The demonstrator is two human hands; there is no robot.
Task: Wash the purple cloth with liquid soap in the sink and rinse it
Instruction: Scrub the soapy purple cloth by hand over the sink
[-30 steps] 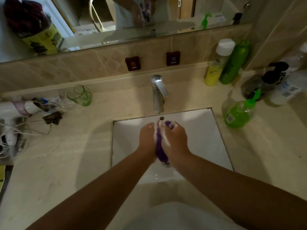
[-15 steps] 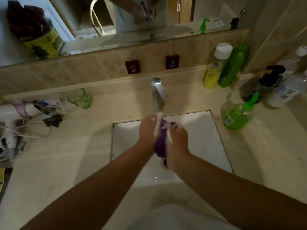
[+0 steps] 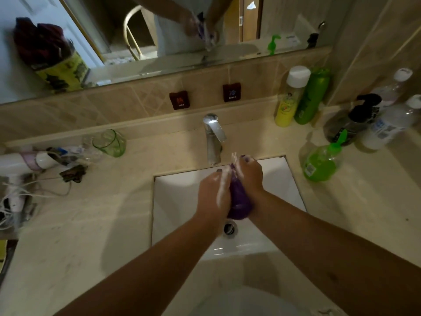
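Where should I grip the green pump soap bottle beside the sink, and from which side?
Probably the round body of the green soap bottle, from above and the sink side. It stands upright with other bottles close behind; the thin pump head offers little to hold.

Soapy hands squeeze purple cloth — over sink.

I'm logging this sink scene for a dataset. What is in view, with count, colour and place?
cloth: 1, purple, soapy, pressed between both hands above the sink
sink: 1, white, set in the counter
tap: 1, silver, behind the sink
soap bottle: 1, green pump, right of the sink
bottles: 2, yellow and dark green, against the back wall
glass: 1, green, counter left
hair dryer: 1, white, far left
left hand: 1, foamy
right hand: 1, foamy
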